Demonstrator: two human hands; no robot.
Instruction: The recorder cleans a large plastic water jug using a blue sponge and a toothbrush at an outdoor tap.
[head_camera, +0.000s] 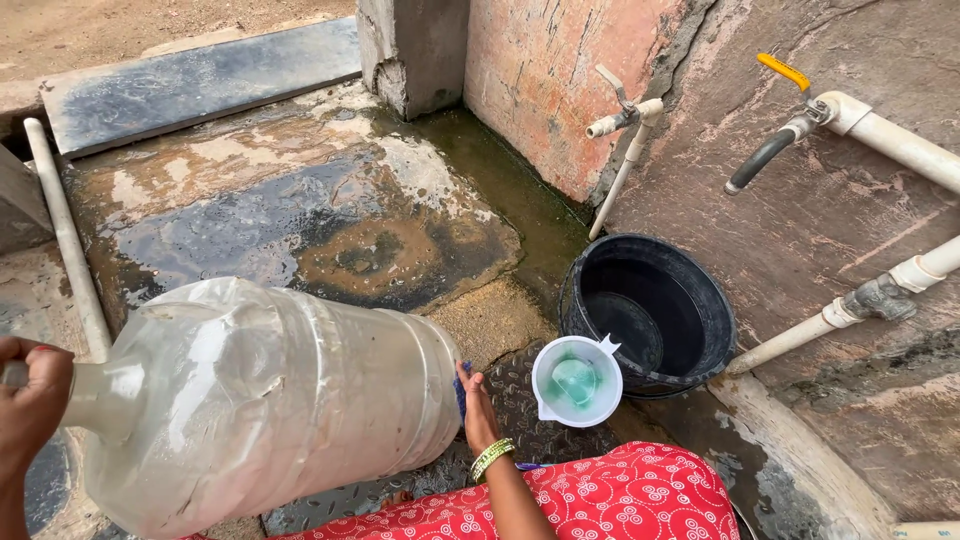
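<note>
The large clear water bottle (270, 400) lies tilted over wet concrete; its neck is gripped by the left hand (35, 395) (fingers wrapped), its base hiding the right hand's (478, 405) fingers, apparently pressed flat.

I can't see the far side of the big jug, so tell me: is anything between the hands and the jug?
Nothing visible. The left hand grips the neck of the clear jug, and the right hand presses flat against its base, with something blue at the fingers.

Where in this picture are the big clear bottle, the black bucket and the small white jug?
big clear bottle (270, 400), head view, on its ribbed side.
black bucket (700, 310), head view, on its inner wall.
small white jug (552, 358), head view, on its rim.
</note>
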